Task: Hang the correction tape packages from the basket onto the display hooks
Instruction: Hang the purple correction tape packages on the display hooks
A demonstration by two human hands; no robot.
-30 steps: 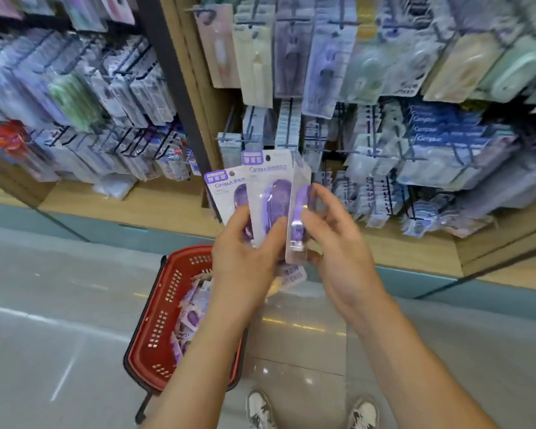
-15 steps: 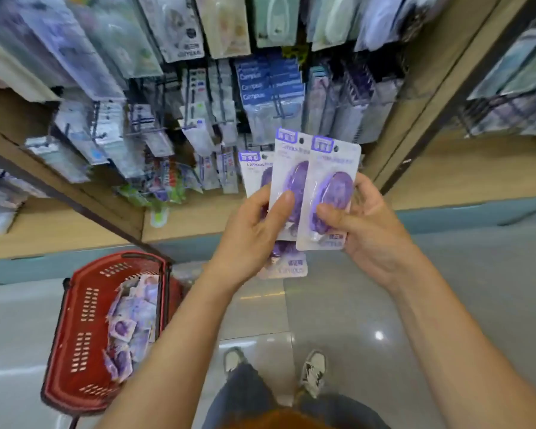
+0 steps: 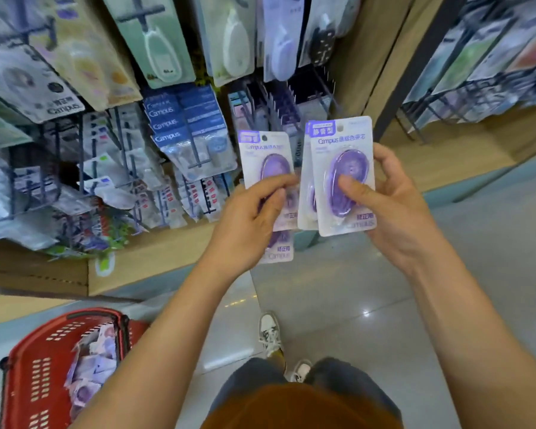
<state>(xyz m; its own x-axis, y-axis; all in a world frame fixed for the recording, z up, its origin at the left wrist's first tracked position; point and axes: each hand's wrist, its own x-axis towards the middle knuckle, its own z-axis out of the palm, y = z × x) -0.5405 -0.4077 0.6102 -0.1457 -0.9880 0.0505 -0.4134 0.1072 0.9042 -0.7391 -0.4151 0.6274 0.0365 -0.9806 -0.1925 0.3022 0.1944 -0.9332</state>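
Right hand (image 3: 396, 209): fingers curled round the right edge of two purple correction tape packages (image 3: 344, 181), thumb pressed on the front blister; the two cards overlap, front one upright, printed face to the camera, the rear one showing along its left edge.

Left hand (image 3: 248, 224): closed on a second lot of packages (image 3: 265, 156), thumb across the front card, fingers wrapped behind; one card stands upright above the knuckles, another pokes out below the hand; how many are held in all, cannot tell. The two lots sit just beside each other, edges near or touching.

Both hands are raised in front of the display rack (image 3: 75, 168); wire display hooks (image 3: 279, 103) crowded with hanging stationery cards, blue packs (image 3: 183, 119) at centre, bare prongs directly above the held packages; wooden upright to the right.

Floor (image 3: 353, 305): pale glossy tile, light spots reflected; wooden shelf base (image 3: 155, 258) along the rack's foot.

Red basket (image 3: 37, 366) on the floor at lower left, well apart from the hands; loose purple packages (image 3: 90, 373) heaped inside.

White shoes (image 3: 270, 332) on the tile below the hands.
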